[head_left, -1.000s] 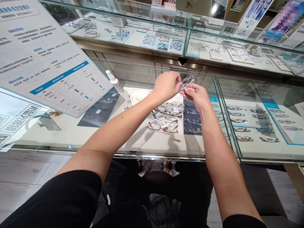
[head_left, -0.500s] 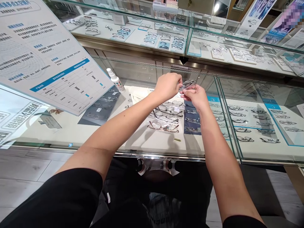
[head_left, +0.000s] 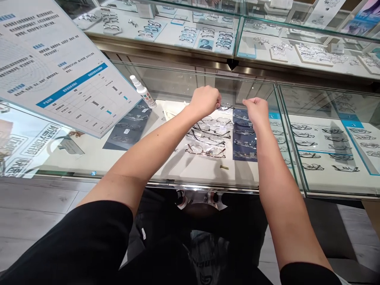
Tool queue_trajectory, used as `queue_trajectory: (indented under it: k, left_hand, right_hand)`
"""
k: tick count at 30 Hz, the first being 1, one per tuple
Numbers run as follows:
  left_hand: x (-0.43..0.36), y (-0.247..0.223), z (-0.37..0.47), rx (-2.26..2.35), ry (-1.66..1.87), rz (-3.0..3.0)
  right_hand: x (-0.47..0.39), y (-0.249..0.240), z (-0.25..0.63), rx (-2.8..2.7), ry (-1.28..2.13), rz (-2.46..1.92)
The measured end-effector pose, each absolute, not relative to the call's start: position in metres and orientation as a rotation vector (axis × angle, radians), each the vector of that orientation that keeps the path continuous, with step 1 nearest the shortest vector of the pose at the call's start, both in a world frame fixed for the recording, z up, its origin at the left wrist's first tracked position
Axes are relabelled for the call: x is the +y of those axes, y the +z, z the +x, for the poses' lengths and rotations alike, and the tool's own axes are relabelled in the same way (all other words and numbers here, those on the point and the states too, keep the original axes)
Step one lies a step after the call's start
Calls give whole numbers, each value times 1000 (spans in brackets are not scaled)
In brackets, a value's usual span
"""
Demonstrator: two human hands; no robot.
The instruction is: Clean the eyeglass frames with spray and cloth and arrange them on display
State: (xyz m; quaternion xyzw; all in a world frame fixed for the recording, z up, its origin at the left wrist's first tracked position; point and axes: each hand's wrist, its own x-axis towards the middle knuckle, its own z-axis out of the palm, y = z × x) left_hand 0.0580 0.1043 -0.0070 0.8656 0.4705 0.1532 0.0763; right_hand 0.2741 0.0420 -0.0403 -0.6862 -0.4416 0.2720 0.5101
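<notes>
Over the glass counter, my left hand (head_left: 206,99) is closed, its curled fingers on one end of a pair of glasses (head_left: 227,107). Most of the grip is hidden behind the back of the hand. To the right, apart from the glasses, my right hand (head_left: 257,111) has thumb and forefinger pinched together; whatever may be between them is too small to make out. Below the hands several pairs of glasses lie in a column, the nearest a brown-rimmed pair (head_left: 205,151). Beside my left wrist is a pale cloth (head_left: 170,112).
A white spray bottle (head_left: 143,93) stands left of the hands. A large printed sheet (head_left: 68,71) slants across the upper left. A small gold-coloured piece (head_left: 224,167) lies near the front edge. More glasses fill the display case (head_left: 323,130) at right and the shelves behind.
My right hand has let go of the glasses and moved right, its fingertips pinched. My left hand keeps the glasses, now lower and partly hidden. The whole view has shifted slightly.
</notes>
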Motion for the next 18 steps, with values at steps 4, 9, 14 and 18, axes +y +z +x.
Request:
queue_trajectory:
  k: [4,9,14,18]
  left_hand:
    - [101,-1,59,1454,416,2541]
    - [46,60,40,1343,562,2483]
    - [-81,116,-22,1090,459,2250]
    - [-161,49,-71,633,118,1693]
  right_hand:
    - [46,-43,278,-970,681,-1668]
    - [45,-41,283,-879,871,-1637]
    - [38,-29,276,-854,853,-1680]
    - [32,-23,274,-881,814,-1702]
